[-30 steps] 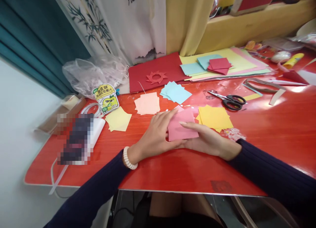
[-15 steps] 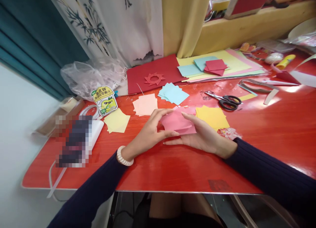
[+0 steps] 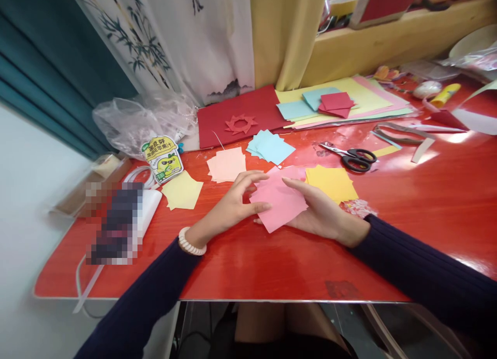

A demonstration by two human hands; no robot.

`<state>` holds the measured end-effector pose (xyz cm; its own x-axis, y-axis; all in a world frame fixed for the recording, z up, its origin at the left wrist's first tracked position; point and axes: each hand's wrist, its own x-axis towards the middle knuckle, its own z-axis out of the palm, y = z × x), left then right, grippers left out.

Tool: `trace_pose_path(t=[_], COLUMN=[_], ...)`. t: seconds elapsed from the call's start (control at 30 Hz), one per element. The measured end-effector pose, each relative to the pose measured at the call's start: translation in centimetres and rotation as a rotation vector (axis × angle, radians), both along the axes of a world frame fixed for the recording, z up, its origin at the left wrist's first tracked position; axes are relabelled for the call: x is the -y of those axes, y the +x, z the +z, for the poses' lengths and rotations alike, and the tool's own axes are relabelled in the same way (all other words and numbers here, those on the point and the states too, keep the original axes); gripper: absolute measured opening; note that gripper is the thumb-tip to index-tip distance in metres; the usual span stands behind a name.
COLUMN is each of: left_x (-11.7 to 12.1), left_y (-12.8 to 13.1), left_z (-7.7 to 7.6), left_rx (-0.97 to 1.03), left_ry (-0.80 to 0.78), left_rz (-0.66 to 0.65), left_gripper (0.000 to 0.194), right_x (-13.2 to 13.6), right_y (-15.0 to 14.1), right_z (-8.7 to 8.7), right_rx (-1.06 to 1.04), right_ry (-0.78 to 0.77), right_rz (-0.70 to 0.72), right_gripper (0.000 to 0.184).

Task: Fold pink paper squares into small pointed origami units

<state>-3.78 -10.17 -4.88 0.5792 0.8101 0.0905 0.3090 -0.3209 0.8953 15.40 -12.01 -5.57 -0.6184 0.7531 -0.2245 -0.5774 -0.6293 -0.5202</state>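
Several pink paper squares (image 3: 279,201) are fanned out between my two hands, just above the red table. My left hand (image 3: 246,198) grips their left side, thumb on top. From the right, my right hand (image 3: 316,211) holds them with its thumb on top and its other fingers underneath, mostly hidden. A stack of yellow paper squares (image 3: 330,184) lies just right of the pink ones. Behind are light blue squares (image 3: 272,146) and peach squares (image 3: 225,164). Pale yellow squares (image 3: 182,190) lie farther left.
Black-handled scissors (image 3: 355,158) lie behind the yellow stack. A red folded paper ring (image 3: 240,124) rests on red card at the back, beside stacked coloured sheets (image 3: 361,92). A lemon-printed packet (image 3: 163,159) and a blurred-out item on a white box (image 3: 149,209) are on the left.
The pink paper has tilted so its face shows more, and one square's corner now points toward me. Both hands still hold it in nearly the same place.
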Motion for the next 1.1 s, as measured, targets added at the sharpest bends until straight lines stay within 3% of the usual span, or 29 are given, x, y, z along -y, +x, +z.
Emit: trace_pose_path(t=[0.13,0.27,0.33,0.4,0.5,0.6,0.7,0.77,0.83,0.9,1.0,1.1], left_x=[0.7,1.0,1.2,1.3,1.5,1.5,1.5,1.4,1.3,1.1,1.1,1.2], left_y=[0.3,0.5,0.5,0.5,0.5,0.5,0.5,0.5,0.3,0.0,-0.4,-0.4], left_z=[0.5,0.4,0.2,0.0,0.0,0.6,1.0,0.8,0.2,-0.4,-0.8,-0.4], left_rx=[-0.277,-0.361,-0.348,-0.316,-0.264,-0.233,-0.212,-0.191,-0.162,-0.166,-0.285,-0.416], left_ry=[0.273,0.620,0.757,0.837,0.824,0.762,0.718,0.699,0.702,0.751,0.874,0.905], left_rz=[-0.019,-0.072,-0.089,-0.094,-0.064,-0.002,0.165,0.308,0.370,0.279,0.038,-0.066], left_gripper=[0.082,0.089,0.082,0.056,0.021,0.020,0.018,0.012,0.010,0.023,0.041,0.029], right_x=[0.0,0.1,0.1,0.0,-0.1,-0.3,-0.4,-0.3,-0.3,-0.2,-0.2,-0.2], right_y=[-0.1,-0.2,-0.3,-0.3,-0.2,0.0,0.2,0.2,0.3,0.2,0.2,0.2], right_z=[-0.1,0.0,0.0,-0.1,-0.4,-0.6,-0.4,-0.1,0.2,0.3,0.4,0.3], right_rx=[0.036,0.060,0.063,0.056,0.035,0.009,-0.001,0.014,0.033,0.049,0.055,0.047], right_ry=[0.017,0.042,0.049,0.034,-0.010,-0.034,-0.048,-0.050,-0.038,-0.029,-0.022,-0.017], right_rz=[-0.025,-0.057,-0.076,-0.074,-0.021,-0.006,-0.039,-0.059,-0.067,-0.075,-0.094,-0.069], right_gripper=[0.024,0.024,0.023,0.023,0.026,0.031,0.034,0.032,0.029,0.028,0.029,0.034])
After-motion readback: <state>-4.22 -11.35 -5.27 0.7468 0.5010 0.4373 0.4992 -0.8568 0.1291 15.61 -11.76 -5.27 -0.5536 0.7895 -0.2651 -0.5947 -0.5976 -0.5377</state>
